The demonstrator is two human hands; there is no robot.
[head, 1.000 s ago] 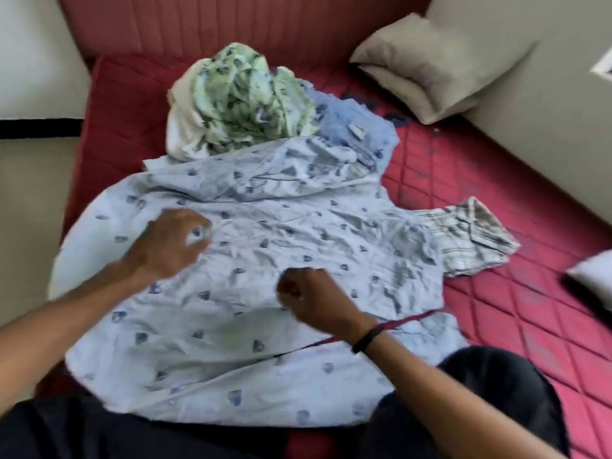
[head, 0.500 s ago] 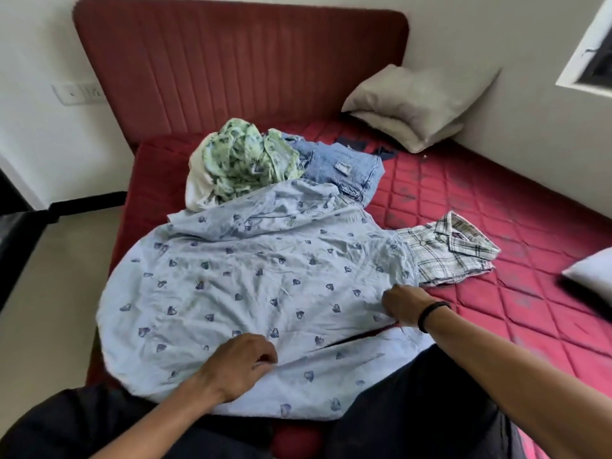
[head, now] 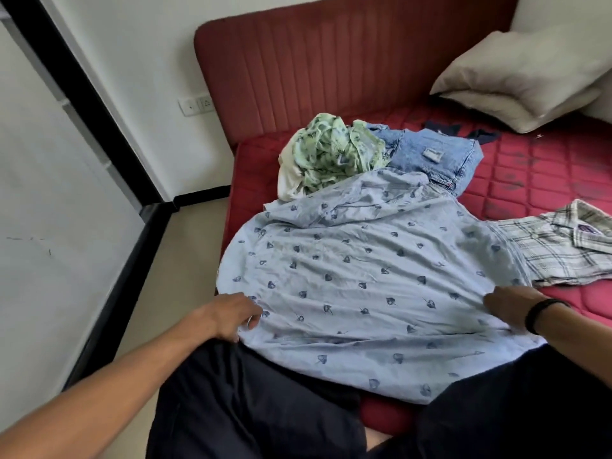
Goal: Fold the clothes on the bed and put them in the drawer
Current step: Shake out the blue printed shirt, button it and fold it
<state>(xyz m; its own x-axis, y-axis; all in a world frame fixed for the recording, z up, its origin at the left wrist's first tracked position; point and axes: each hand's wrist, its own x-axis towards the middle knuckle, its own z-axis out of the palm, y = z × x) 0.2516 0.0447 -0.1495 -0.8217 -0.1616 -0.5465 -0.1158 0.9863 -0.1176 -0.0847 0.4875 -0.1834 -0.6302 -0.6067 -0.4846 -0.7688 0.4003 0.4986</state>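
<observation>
A light blue shirt [head: 364, 276] with a dark leaf print lies spread flat across the near part of the red mattress [head: 536, 180], its hem over my lap. My left hand [head: 231, 316] is at the shirt's left edge, fingers curled and pinching the fabric. At the shirt's right side, my right hand [head: 510, 306], with a black wristband, grips the cloth with its fingers bent into it. Behind the shirt sit a crumpled green printed garment [head: 331, 150] and blue jeans [head: 433, 157]. A folded plaid shirt [head: 556, 250] lies at the right.
A beige pillow [head: 520, 77] leans in the far right corner, with a small dark cloth [head: 463, 130] in front of it. The red headboard [head: 331, 61] backs the bed. Beige floor [head: 178, 246] and a white panel with black trim [head: 99, 104] lie to the left. No drawer is visible.
My left hand has moved from the shirt's lower middle hem to its left edge. The right hand stays at the right side. The view has swung left.
</observation>
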